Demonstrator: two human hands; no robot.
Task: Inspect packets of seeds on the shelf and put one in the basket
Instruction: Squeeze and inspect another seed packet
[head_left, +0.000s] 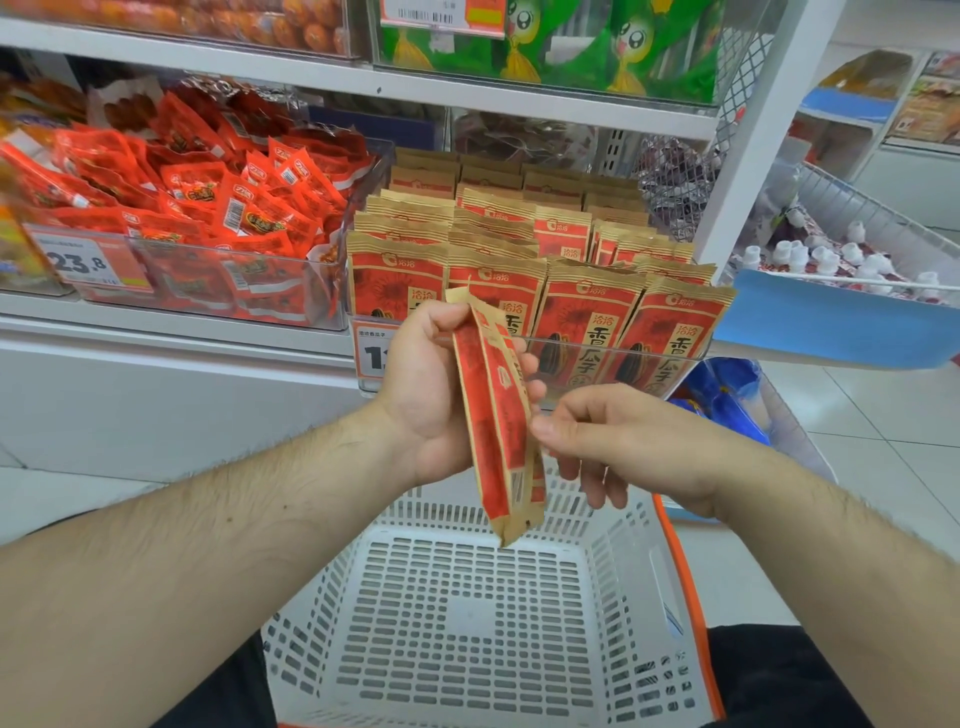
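My left hand (431, 389) grips a red and tan seed packet (496, 426) near its top, edge-on and hanging down over the white basket (467, 623). The thumb of my right hand (613, 441) touches the packet's right edge, with the other fingers loosely curled below it. Several rows of the same seed packets (582, 312) stand upright in a clear bin on the shelf just behind my hands. The basket sits below, with nothing in it.
A clear bin of small red snack packs (208, 218) lies to the left on the same shelf, with a price tag (83, 260). Green packs (571, 47) fill the shelf above. A wire basket of small bottles (841, 254) hangs at the right.
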